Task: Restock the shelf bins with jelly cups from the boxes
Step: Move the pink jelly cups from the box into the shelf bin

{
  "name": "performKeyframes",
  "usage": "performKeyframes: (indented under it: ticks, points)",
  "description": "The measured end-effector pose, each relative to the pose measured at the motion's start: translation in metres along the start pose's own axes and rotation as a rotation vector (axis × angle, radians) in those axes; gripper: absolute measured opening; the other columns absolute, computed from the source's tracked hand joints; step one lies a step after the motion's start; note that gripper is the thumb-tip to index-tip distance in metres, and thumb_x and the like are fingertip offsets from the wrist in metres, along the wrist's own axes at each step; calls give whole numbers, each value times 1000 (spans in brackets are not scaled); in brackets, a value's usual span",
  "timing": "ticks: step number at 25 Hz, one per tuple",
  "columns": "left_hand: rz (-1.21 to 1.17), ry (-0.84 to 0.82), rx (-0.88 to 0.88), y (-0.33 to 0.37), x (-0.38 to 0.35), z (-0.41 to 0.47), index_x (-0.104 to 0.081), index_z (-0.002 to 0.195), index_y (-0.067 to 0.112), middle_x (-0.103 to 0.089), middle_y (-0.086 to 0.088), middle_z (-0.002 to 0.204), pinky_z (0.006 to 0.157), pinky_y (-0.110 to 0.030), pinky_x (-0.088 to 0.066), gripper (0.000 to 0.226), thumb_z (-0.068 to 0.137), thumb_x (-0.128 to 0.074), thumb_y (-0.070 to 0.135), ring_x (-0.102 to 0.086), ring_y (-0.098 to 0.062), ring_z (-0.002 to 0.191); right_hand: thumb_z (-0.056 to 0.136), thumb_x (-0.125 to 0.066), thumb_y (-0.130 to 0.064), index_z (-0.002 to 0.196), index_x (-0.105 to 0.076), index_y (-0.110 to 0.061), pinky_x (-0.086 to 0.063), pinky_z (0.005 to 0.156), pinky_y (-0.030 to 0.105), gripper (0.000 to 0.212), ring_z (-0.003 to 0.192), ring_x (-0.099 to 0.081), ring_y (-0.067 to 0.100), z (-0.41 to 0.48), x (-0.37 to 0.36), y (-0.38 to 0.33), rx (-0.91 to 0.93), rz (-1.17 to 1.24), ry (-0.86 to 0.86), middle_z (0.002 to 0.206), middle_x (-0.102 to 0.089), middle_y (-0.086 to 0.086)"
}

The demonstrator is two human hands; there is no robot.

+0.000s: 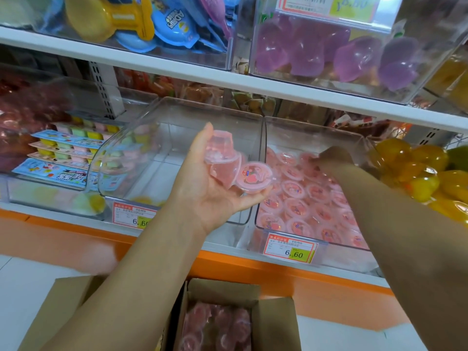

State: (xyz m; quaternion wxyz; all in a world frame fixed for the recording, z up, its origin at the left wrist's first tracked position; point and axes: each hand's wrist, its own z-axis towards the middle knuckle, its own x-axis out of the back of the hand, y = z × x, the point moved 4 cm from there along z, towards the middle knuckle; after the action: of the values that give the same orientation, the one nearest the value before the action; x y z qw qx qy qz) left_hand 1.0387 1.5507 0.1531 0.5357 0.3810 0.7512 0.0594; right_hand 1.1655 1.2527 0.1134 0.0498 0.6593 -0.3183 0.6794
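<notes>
1. An empty clear bin (pixel 217 107) is sitting on the white shelf (pixel 217 245).
2. Left hand (pixel 210 196) is gripping pink jelly cups (pixel 228 168) over it.
3. Right hand (pixel 334 154) is reaching into the neighbouring full bin (pixel 304 138); grip unclear.

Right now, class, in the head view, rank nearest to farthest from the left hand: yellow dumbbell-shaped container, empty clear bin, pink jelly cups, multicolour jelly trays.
1. Pink jelly cups: in the left hand's grip.
2. Empty clear bin: just behind the hand.
3. Multicolour jelly trays: left bin, same shelf.
4. Yellow dumbbell-shaped container: upper shelf, far left.
</notes>
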Motion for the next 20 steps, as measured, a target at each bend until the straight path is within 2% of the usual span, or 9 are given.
performKeyframes:
  ticks: [2,5,9,11,13,15,16,18,20]
  points:
    - [4,-5,7,-2,-1,-2,-63,108,12,-68,-17,101,77,-67,-53,51,80,-72,54,-69,-45,92,89,-56,-52,90,-61,-8,-50,73,34,44,74,-58,23,-3,-2,-2,33,-41,35,88,-64,7]
    - [21,-3,5,-3,-4,-5,-63,111,12,-68,-17,105,79,-69,-52,53,80,-72,54,-69,-45,94,90,-42,-64,103,-60,-18,-47,93,41,51,92,-57,25,-14,-7,0,73,-137,20,104,-63,5]
    - [25,-17,7,-3,-8,-10,-64,109,13,-69,-16,102,79,-68,-52,51,80,-72,55,-69,-44,94,99,-34,-49,134,-48,-23,-37,103,43,46,126,-41,32,-32,1,-6,141,-255,30,136,-48,11]
    - [33,-38,5,-3,-10,-14,-64,110,14,-69,-14,100,79,-68,-53,51,80,-71,55,-69,-42,95,100,-37,-35,124,-56,-18,-40,96,37,35,118,-49,27,-51,15,-21,295,-127,58,129,-56,7]
    - [42,-65,-1,-5,-13,-17,-63,109,15,-69,-14,97,80,-69,-52,50,81,-70,56,-69,-42,96,99,-45,-27,109,-65,-16,-44,78,28,25,92,-61,15,-94,32,-38,409,211,12,104,-67,-2]
    - [44,-101,-9,-8,-17,-20,-62,113,15,-72,-15,91,83,-71,-50,53,82,-68,58,-70,-44,97,96,-53,-34,101,-70,-14,-47,65,26,27,68,-61,8,-151,40,-54,469,553,-188,83,-68,-4]
    - [42,-116,-8,-10,-18,-21,-62,116,14,-74,-15,88,86,-71,-48,57,82,-67,59,-70,-44,97,94,-55,-37,98,-71,-10,-47,61,26,32,60,-59,7,-174,42,-61,472,626,-298,77,-66,-1]
    - [25,-146,0,-14,-20,-22,-60,121,13,-75,-15,85,91,-72,-45,63,81,-66,61,-69,-43,100,91,-59,-37,93,-71,1,-46,59,29,40,56,-55,9,-196,43,-66,454,716,-437,72,-63,5]
    - [8,-184,8,-16,-23,-22,-57,126,11,-74,-19,96,93,-72,-44,68,81,-65,61,-68,-44,104,86,-65,-35,90,-73,0,-48,61,29,36,58,-55,11,-201,46,-66,399,790,-512,71,-65,5]
